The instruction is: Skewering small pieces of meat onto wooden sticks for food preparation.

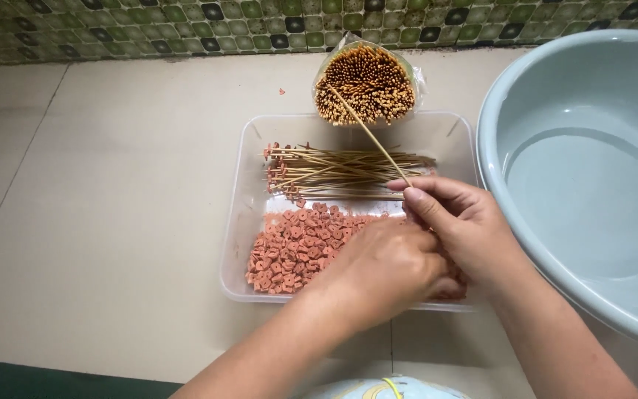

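From the head camera I saw my right hand (458, 222) pinching one bamboo skewer (369, 133) between thumb and forefinger, its free end slanting up toward eleven o'clock. I judged the grip sat low on the stick so the point stayed down near the meat. My left hand (389, 267) lay curled, knuckles up, over the sausage slices (289, 247). Its fingers were hidden under the palm, so I could not tell whether it grasped a slice or just rested there.

The slices sat heaped in the near half of the clear plastic tray (239, 222), too many to count, probably kept there to stay within easy reach of both hands. Across the far half, at twelve o'clock from my hands, lay the loaded skewers (337, 171), stacked side by side with their pink ends pointing to nine o'clock. I guessed perhaps a dozen or more, but they overlapped too much for a true count.

One bundle of fresh skewers (367, 85) stood just beyond the tray at twelve o'clock, in a clear wrapper, ends facing the camera, hundreds at a guess. One large pale blue basin (577, 170) sat at three o'clock on the beige desk (112, 185), beside the tray. A green tiled wall (186, 26) ran along the far edge.
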